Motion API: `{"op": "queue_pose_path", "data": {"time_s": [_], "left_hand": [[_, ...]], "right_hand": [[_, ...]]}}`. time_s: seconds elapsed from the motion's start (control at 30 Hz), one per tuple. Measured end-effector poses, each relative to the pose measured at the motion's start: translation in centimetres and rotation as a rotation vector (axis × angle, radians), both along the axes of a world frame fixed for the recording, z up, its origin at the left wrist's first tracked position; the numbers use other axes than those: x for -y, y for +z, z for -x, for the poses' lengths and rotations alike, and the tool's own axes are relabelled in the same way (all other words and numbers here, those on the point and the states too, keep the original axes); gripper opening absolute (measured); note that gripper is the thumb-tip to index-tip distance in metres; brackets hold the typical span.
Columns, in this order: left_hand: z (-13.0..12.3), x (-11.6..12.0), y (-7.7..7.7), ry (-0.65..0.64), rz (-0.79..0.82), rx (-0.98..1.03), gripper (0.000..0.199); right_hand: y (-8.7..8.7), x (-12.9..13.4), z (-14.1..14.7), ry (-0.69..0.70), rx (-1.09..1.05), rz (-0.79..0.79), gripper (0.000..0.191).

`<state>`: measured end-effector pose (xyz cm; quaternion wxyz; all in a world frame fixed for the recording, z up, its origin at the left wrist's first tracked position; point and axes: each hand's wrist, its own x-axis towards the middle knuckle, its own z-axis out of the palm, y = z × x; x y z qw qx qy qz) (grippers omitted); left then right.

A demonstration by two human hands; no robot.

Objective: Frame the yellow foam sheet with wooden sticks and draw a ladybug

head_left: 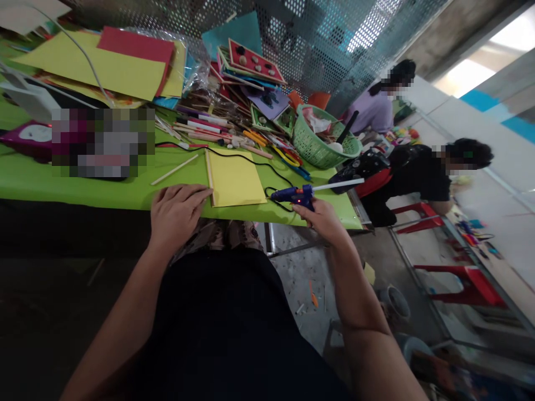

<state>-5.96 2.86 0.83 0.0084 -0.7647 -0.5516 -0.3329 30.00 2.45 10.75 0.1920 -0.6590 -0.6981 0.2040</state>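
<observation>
A yellow card (236, 178) lies on the green-covered table in front of me, with a thin wooden stick (209, 172) along its left edge. My left hand (178, 211) rests flat at the table's front edge, fingers stretched out, fingertips against the lower end of that stick. In my right hand (320, 216) is a blue glue gun (295, 195) with a small red light. Its nozzle points left and is at the card's lower right corner. A white glue stick (338, 184) juts from the gun's back. Another loose stick (174, 170) lies left of the card.
A black cord (251, 160) crosses over the card. Behind lie markers and sticks (209, 125), scissors (286, 156), a green basket (321, 139) and coloured paper (112, 72). A purple device (33, 136) is at the left. Two people sit at the right near red stools (463, 284).
</observation>
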Motion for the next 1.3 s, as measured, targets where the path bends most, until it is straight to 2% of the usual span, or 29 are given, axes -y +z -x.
{"op": "queue_pose_path", "data": {"time_s": [0.57,0.7,1.3], "left_hand": [[0.0,0.1,0.1,-0.003,0.017,0.011,0.037],[0.0,0.1,0.1,0.001,-0.002,-0.008,0.037],[0.0,0.2,0.4,-0.004,0.02,-0.016,0.038]], "right_hand": [[-0.3,-0.2,1.2,0.032,0.109,0.016,0.04],[-0.4,-0.3,0.9,0.002,0.117,0.01,0.04],[-0.8,-0.6,1.7,0.075,0.036,-0.014,0.037]]}}
